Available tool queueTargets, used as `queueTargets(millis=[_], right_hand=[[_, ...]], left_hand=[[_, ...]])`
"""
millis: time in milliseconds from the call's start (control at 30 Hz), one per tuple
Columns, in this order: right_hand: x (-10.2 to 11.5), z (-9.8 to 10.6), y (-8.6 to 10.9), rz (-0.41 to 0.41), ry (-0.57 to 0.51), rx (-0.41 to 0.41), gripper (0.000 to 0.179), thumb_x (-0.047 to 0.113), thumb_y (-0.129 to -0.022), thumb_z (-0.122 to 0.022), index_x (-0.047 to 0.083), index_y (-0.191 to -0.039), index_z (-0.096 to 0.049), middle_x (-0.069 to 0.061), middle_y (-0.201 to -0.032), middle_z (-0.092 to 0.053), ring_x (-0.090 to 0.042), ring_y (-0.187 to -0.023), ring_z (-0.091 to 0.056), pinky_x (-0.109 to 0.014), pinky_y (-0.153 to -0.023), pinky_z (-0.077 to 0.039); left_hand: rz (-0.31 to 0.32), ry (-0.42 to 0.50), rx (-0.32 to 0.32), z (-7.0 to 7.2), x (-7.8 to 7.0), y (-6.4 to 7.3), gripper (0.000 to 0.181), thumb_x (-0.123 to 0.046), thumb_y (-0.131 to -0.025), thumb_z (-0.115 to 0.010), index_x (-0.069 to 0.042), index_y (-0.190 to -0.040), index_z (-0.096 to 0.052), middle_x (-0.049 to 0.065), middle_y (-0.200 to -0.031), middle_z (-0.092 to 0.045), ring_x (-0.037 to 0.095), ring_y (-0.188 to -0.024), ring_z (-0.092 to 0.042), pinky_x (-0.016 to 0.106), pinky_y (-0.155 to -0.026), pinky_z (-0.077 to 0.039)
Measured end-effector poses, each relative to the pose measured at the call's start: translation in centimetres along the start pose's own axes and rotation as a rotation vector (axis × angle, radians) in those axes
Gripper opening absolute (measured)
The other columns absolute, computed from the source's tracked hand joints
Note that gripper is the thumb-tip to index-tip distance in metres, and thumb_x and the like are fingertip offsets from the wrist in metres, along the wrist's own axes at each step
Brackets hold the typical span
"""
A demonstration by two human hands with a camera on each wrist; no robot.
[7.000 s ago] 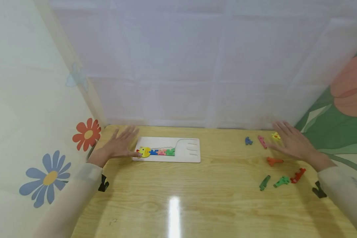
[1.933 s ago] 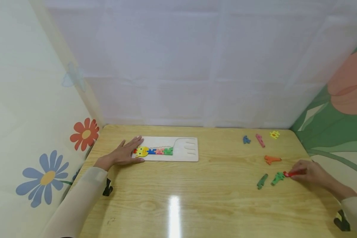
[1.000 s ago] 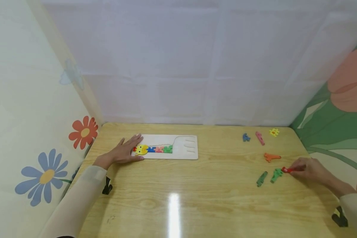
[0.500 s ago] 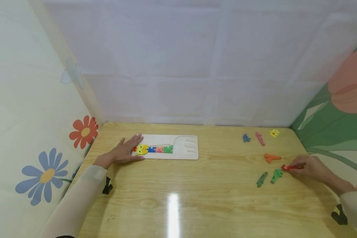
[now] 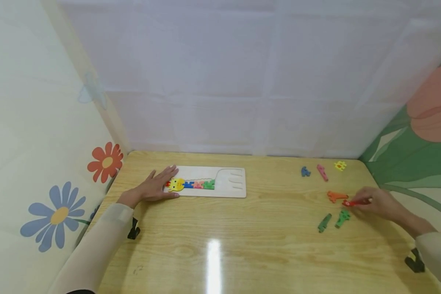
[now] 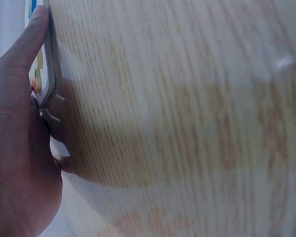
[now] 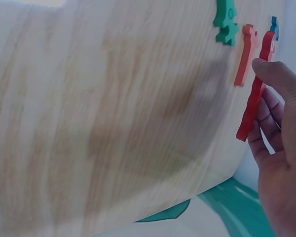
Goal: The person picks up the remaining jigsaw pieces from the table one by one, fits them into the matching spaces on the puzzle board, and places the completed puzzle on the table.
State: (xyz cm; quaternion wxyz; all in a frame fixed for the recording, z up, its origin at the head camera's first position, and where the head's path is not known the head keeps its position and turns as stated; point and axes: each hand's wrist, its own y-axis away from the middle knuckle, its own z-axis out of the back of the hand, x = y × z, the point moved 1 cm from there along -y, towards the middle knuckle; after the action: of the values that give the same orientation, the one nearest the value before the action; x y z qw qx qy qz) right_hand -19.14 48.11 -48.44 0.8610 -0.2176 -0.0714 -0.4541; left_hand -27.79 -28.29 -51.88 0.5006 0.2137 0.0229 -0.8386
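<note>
A pale giraffe puzzle board (image 5: pixel 224 192) lies at the back left of the table, its yellow head piece (image 5: pixel 176 184) and blue, pink and green neck pieces set in. My left hand (image 5: pixel 152 188) rests on the board's left end, fingers spread over it; in the left wrist view the thumb (image 6: pixel 27 42) lies along its near edge. On the right, my right hand (image 5: pixel 380 203) pinches a long red puzzle piece (image 7: pixel 256 91) between thumb and fingers, held above the table beside an orange piece (image 5: pixel 336 197).
Loose pieces lie around my right hand: green (image 5: pixel 342 219), dark green (image 5: pixel 325 223), blue (image 5: pixel 306 171), pink (image 5: pixel 322 172) and yellow (image 5: pixel 340 165). A white cloth wall (image 5: pixel 206 102) rises behind the table (image 5: pixel 272 245); floral cloths flank both sides.
Both hands hovered with fingers spread earlier. My left hand came down on the board. My right hand took hold of the red piece, lifted it and moved it leftward toward the orange piece.
</note>
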Motion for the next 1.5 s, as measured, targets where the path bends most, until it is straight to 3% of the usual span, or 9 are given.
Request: queueTargets(millis=[133,333,600,1133,1500], right_hand=[[0.4,0.0,-1.0,0.013,0.003,0.013,0.028,-0.009,-0.066,-0.094,0.012,-0.081,-0.082,0.005,-0.082,-0.071,0.004,-0.075,-0.06,-0.013,-0.06,-0.048],[0.6,-0.2,-2.4,0.121,0.002,-0.02,0.037,-0.013,-0.056,-0.095,0.012,-0.078,-0.079,0.002,-0.079,-0.07,0.002,-0.073,-0.06,-0.013,-0.06,-0.046],[2.0,-0.7,-4.1,0.203,0.016,-0.043,0.038,-0.01,-0.054,-0.097,0.013,-0.078,-0.08,0.002,-0.08,-0.071,-0.003,-0.072,-0.063,-0.015,-0.061,-0.048],[4.4,-1.2,-7.7,0.15,-0.091,0.061,0.027,-0.002,-0.067,-0.096,0.013,-0.084,-0.083,0.003,-0.087,-0.072,-0.009,-0.076,-0.065,-0.029,-0.062,-0.056],[5.3,-2.6,-10.1,0.294,-0.057,0.025,0.03,-0.009,-0.063,-0.096,0.01,-0.08,-0.082,0.002,-0.084,-0.069,-0.014,-0.071,-0.065,-0.027,-0.06,-0.055]], left_hand=[[-0.001,0.005,-0.004,-0.1,0.0,0.0,0.106,-0.063,-0.095,-0.068,-0.009,-0.17,-0.017,0.017,-0.178,-0.01,0.041,-0.163,-0.007,0.073,-0.124,0.006],[-0.01,0.009,-0.017,-0.2,-0.2,0.2,0.106,-0.064,-0.095,-0.068,-0.007,-0.17,-0.019,0.019,-0.177,-0.011,0.043,-0.163,-0.008,0.075,-0.123,0.005],[-0.007,0.005,-0.024,0.0,-0.4,0.3,0.105,-0.063,-0.095,-0.068,-0.007,-0.17,-0.02,0.019,-0.177,-0.012,0.043,-0.163,-0.009,0.075,-0.123,0.004],[0.006,-0.003,-0.008,-0.1,-0.1,0.1,0.105,-0.062,-0.096,-0.068,-0.009,-0.171,-0.016,0.017,-0.178,-0.009,0.041,-0.164,-0.007,0.073,-0.124,0.006],[-0.009,0.004,-0.018,0.1,-0.3,0.1,0.105,-0.062,-0.095,-0.068,-0.007,-0.17,-0.019,0.019,-0.177,-0.011,0.043,-0.163,-0.008,0.074,-0.123,0.005]])
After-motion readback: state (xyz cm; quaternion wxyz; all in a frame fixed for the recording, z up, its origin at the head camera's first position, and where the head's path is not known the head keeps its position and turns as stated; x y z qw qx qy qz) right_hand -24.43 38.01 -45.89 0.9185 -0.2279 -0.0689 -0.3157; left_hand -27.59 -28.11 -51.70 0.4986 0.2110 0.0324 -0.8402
